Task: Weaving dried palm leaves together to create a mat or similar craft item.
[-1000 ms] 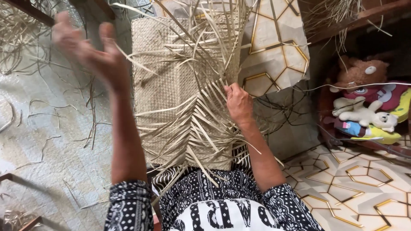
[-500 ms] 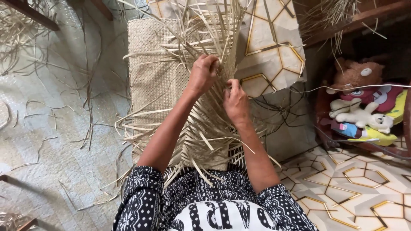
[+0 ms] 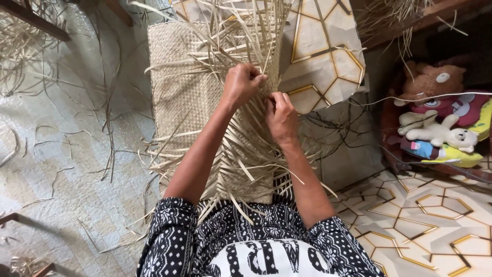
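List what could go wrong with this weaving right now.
1. The left hand and right hand pinch thin strips at the edge of the woven mat; a hard tug might crease or snap one.
2. Many loose ends fan out under the forearms and could snag or get pulled out of place.

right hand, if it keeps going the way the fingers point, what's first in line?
Likely the loose pale strips standing up from the woven mat: the right hand points up-frame, fingertips already among them beside the left hand. Beyond lies the patterned tile; depth unclear.
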